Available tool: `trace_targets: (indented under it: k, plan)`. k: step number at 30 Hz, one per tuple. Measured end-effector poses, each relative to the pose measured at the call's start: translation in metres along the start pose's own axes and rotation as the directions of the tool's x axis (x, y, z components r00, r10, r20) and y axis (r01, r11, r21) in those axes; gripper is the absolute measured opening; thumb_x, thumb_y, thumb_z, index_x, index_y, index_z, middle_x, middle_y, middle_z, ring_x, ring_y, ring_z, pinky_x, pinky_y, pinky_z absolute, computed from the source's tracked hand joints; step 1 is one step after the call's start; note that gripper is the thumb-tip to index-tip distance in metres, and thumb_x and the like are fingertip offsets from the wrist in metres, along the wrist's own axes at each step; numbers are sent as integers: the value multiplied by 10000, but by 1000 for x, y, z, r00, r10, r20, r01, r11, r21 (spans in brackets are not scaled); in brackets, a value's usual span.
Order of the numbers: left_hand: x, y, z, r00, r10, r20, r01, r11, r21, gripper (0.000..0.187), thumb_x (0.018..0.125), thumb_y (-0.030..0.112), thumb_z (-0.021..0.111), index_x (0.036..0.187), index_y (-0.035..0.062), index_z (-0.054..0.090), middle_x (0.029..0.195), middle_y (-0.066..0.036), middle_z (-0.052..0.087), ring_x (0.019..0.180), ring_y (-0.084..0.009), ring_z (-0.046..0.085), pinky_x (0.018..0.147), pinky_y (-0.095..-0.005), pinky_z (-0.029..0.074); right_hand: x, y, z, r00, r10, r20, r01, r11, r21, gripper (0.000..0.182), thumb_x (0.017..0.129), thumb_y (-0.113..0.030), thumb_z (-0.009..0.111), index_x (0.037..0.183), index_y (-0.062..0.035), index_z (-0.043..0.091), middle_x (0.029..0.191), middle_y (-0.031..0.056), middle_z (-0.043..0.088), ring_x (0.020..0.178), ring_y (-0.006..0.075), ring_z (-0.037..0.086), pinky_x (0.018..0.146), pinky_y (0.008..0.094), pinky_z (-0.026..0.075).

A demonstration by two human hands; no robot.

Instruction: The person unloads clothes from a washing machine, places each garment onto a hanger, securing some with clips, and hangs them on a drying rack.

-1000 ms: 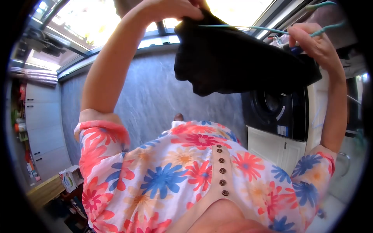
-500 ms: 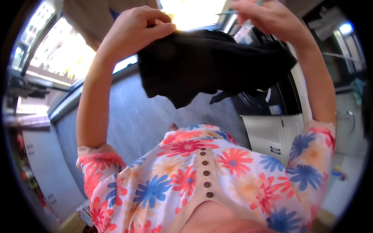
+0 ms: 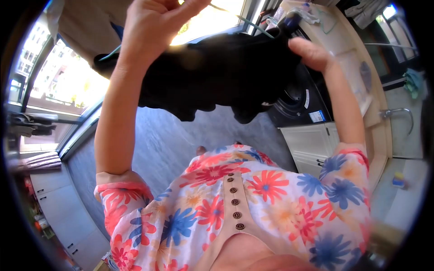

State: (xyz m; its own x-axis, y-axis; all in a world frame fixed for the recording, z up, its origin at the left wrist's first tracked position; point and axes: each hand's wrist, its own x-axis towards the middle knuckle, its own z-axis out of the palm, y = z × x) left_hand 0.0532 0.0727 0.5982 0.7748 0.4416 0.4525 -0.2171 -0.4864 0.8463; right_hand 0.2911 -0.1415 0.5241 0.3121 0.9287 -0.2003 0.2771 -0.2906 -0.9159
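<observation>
A black garment (image 3: 212,74) hangs across the upper middle, its lower edge uneven. A thin pale-blue hanger (image 3: 255,26) shows at its right end, and another bit of it sticks out at the left. At the top edge my left hand (image 3: 153,29) is closed at the hanger's upper part, thumb pointing right, its fingertips partly cut off by the frame. My right hand (image 3: 312,53) grips the right end of the garment, near the hanger's end; its fingers are mostly hidden behind the cloth.
Beyond the garment are bright windows (image 3: 68,77) and a hanging beige cloth (image 3: 83,27). On the right stand a black front-loading machine (image 3: 312,101), white cabinets (image 3: 309,147), a counter (image 3: 352,67) and a faucet (image 3: 402,113). White cabinets (image 3: 68,212) line the left.
My right hand has come down from the hanger's side onto the garment's right end. My left hand has moved up and left. The garment has shifted left and spread wider over the hanger.
</observation>
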Motion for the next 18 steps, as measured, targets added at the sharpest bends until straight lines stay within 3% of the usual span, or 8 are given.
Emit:
trace_targets:
  k: [3, 7, 11, 18]
  plan:
    - [3, -14, -6, 1000, 6, -21, -7, 998, -56, 206, 809, 168, 602, 686, 3, 617, 561, 17, 541, 507, -22, 469, 456, -172, 361, 1, 22, 16, 991, -135, 3, 122, 904, 410, 341, 844, -292, 544, 1060, -29, 565, 1001, 28, 597, 904, 110, 556, 798, 240, 435]
    - [6, -16, -10, 990, 43, -135, -57, 994, -94, 207, 812, 185, 602, 710, 7, 627, 589, 9, 571, 520, -22, 493, 455, -166, 366, 3, 14, 38, 902, -169, -397, 409, 626, 663, 218, 834, -183, 558, 1003, -53, 602, 957, 21, 617, 877, 106, 569, 795, 235, 441]
    - [9, -24, -26, 985, -26, -168, 17, 998, -55, 205, 813, 191, 604, 712, 15, 630, 573, 35, 551, 487, 0, 441, 418, -152, 301, 8, 10, 51, 737, -290, -611, 642, 585, 496, 203, 820, -133, 575, 1006, -55, 605, 960, 28, 618, 882, 102, 567, 801, 230, 442]
    - [5, -12, -30, 984, -25, -176, 8, 996, -93, 193, 815, 177, 600, 704, 22, 632, 556, 45, 531, 471, 6, 407, 408, -157, 274, 9, 4, 33, 769, -399, -500, 601, 717, 352, 256, 801, -48, 582, 1056, -43, 581, 965, 32, 611, 891, 104, 559, 822, 211, 425]
